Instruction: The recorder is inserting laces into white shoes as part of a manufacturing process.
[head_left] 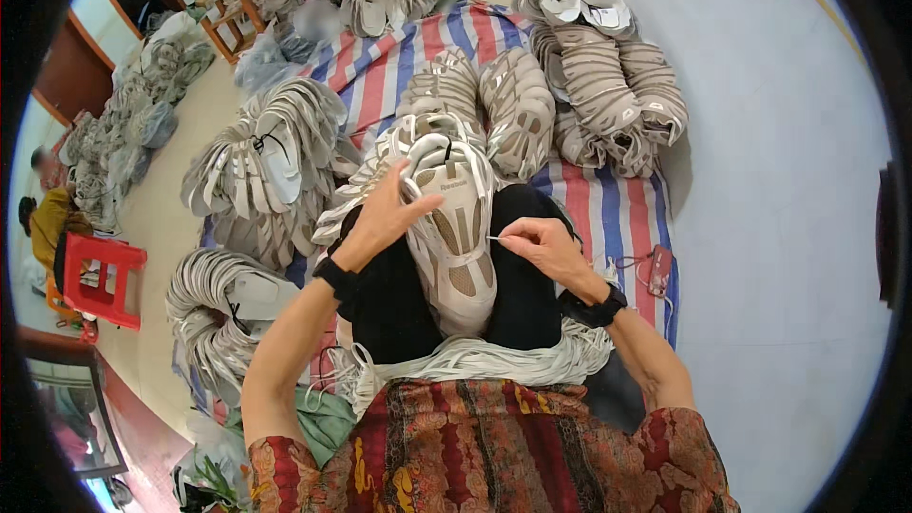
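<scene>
Left hand [385, 218] grips the far left edge of a shoe sole [454, 228], fingers curled over its rim, holding it sole-up on the lap between the black-trousered knees. Right hand [543, 247] is pinched narrow on a thin needle [496, 238] at the sole's right edge; any thread is too fine to see. Both wrists carry black bands.

Judgement: stitching here goes best with the left hand keeping the sole steady and tilted toward the right, the needle entering square to the rim, pulls kept short.

Near the body, a bundle of pale cord or strips [475, 359] lies across the lap, close enough to snag a long pull. Right elbow has open grey floor [779, 228] to the right. Left side is tighter: stacks of soles [275, 147] crowd near and far on the striped mat [608, 209]. A red stool [100, 280] stands far left, well apart. More stacks [608, 85] sit far right.
</scene>
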{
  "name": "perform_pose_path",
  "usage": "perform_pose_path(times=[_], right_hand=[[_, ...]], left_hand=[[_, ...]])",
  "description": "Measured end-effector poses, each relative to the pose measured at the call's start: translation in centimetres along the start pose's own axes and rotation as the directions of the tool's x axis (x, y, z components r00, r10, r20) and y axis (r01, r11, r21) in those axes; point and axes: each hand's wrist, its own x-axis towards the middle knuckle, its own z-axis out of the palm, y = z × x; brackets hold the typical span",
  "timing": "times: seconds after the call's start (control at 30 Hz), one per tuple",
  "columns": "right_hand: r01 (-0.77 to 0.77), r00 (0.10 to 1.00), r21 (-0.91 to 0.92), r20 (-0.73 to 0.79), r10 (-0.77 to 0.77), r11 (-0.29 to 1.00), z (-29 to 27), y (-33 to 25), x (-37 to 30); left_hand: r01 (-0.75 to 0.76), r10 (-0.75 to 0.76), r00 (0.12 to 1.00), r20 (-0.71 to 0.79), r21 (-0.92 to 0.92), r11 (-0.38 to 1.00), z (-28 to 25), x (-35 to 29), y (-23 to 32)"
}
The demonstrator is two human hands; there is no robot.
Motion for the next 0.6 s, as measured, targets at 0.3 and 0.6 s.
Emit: perform_pose_path(times=[0.3, 0.6], right_hand=[[0.231, 0.972, -0.113, -0.024, -0.235, 0.966, 3.1, 1.6, 1.0], [0.182, 0.979, -0.083, -0.074, -0.188, 0.98, 2.9, 1.7, 0.8]], left_hand=[[-0.122, 0.123, 0.992, 0.022, 0.393, 0.912, 0.1, 0.2, 0.4], [0.206, -0.16, 0.958, -0.238, 0.183, 0.961, 1.5, -5.1, 3.7]])
